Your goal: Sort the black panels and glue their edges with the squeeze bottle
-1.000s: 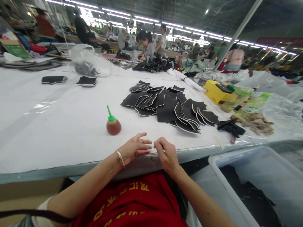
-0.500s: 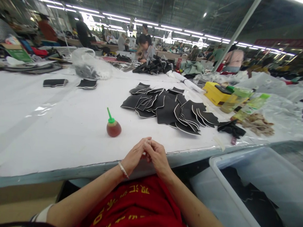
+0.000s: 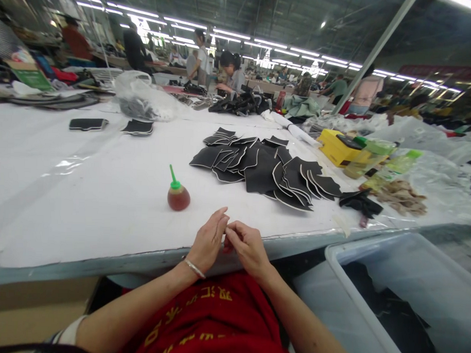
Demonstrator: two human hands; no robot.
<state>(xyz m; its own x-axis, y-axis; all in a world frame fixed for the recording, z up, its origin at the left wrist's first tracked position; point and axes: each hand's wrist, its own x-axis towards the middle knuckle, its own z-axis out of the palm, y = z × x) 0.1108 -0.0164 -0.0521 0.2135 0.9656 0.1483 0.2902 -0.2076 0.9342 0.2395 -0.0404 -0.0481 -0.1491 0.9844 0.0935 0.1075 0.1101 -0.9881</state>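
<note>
Just over the table's front edge, my left hand (image 3: 209, 238) is held up with its fingers stretched and close together, and a silver bracelet (image 3: 194, 268) circles its wrist. My right hand (image 3: 249, 247) meets it at the fingertips. Its fingers are curled in with the thumb against them; whatever lies between them, if anything, is hidden. Beyond my left hand stands a round squeeze bottle (image 3: 179, 198) of reddish-brown liquid with a green nozzle. A spread pile of black cut pieces with pale edges (image 3: 261, 169) lies on the white table (image 3: 103, 203), beyond my right hand.
Two small black stacks, one (image 3: 88, 124) and another (image 3: 138, 127), sit at the left. At right are a yellow box (image 3: 334, 148), bottles with yellowish liquid (image 3: 392, 170) and a crumpled beige cloth (image 3: 400, 197). A pale blue bin (image 3: 351, 283) holds black pieces. People work behind.
My hands have loosened from their clasp; the left fingers are straighter and the right hand has moved slightly apart. A person in the background has moved into view at left of the seated one.
</note>
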